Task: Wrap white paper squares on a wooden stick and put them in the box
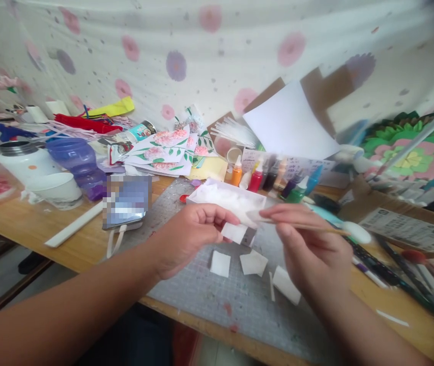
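Observation:
Over the front edge of a white box, my left hand (201,226) pinches a small white square (234,233) between thumb and fingers. To its right, my right hand (312,244) is closed around a thin wooden stick (316,227), which points left towards the square. A pale, blurred piece (257,216) shows at the stick's front end; whether it belongs to the stick I cannot tell. White fluffy material fills the white box (253,236). Below the hands, several white pieces (220,263) and a short white strip (271,286) lie on the grey cutting mat (201,300).
Paint bottles (255,178) stand behind the box. Left of the mat are a phone-like device (127,201), a white tube (74,224), a purple container (79,165) and a white cup (54,190). Brushes (377,267) and a cardboard box (411,223) crowd the right side.

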Demonstrator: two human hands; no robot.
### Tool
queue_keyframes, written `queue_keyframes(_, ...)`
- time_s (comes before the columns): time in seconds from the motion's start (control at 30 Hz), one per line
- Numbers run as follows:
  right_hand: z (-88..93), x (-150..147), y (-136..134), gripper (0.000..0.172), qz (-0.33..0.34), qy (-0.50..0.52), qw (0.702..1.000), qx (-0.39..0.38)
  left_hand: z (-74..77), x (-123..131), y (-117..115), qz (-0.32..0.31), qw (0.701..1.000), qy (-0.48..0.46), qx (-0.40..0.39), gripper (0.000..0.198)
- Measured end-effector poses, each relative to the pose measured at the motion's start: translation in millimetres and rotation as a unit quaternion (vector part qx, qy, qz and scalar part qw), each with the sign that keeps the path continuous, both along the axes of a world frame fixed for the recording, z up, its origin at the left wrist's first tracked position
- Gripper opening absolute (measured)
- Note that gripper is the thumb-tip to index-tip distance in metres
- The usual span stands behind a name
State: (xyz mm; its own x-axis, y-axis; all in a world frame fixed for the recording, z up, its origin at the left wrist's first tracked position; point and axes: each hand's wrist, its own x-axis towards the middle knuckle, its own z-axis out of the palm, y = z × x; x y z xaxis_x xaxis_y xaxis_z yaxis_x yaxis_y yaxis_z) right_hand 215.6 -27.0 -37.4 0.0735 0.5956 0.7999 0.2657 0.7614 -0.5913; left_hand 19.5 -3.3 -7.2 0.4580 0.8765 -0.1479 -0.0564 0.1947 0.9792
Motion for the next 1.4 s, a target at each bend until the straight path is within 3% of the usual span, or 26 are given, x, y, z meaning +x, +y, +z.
queue_keyframes(0.1, 2.7, -6, -8, 0.021, 0.038, -0.006, 0.999, -0.017, -2.3, 0, 1, -0.011, 0.999, 0.04, 0.033, 0.025)
queue_keyframes(0.27, -6.3, 0, 9, 0.011, -0.113, -0.051, 0.991, -0.048, -9.8, -1, 7, -0.015, 0.986, 0.133, 0.101, 0.008)
queue_keyframes(0.33, -13.2, 5, 20, 0.007, -0.139, -0.075, 0.984, -0.08, -12.6, -1, 10, -0.01, 0.978, 0.159, 0.133, 0.009)
queue_keyframes(0.5, -25.2, 12, 37, 0.011, -0.136, -0.114, 0.977, -0.12, -14.0, -1, 12, 0.02, 0.964, 0.193, 0.182, 0.012)
queue_keyframes(0.73, -24.1, 16, 39, 0.016, -0.123, -0.153, 0.965, -0.174, -14.8, -2, 12, -0.01, 0.968, 0.182, 0.17, 0.013)
queue_keyframes(0.9, -21.3, 21, 39, 0.017, -0.108, -0.103, 0.975, -0.164, -14.0, -2, 13, -0.015, 0.978, 0.146, 0.152, 0.01)
queue_keyframes(1.03, -16.6, 18, 34, 0.013, -0.108, -0.019, 0.988, -0.111, -12.7, -3, 13, -0.02, 0.971, 0.161, 0.178, 0.013)
queue_keyframes(1.1, -14.1, 14, 28, 0.01, -0.069, 0.044, 0.994, -0.073, -11.9, -4, 11, -0.02, 0.97, 0.157, 0.184, 0.013)
queue_keyframes(1.2, -11.1, 5, 16, 0.007, 0.069, 0.113, 0.989, -0.065, -9.8, -4, 8, -0.03, 0.973, 0.135, 0.186, 0.009)
queue_keyframes(1.27, -9.1, 0, 6, 0.013, 0.145, 0.106, 0.981, -0.079, -7.6, -4, 5, -0.045, 0.975, 0.113, 0.187, 0.007)
queue_keyframes(1.4, -4.1, -5, -6, 0.018, 0.192, 0.087, 0.973, -0.091, -3.1, -3, 2, -0.081, 0.977, 0.088, 0.179, 0.006)
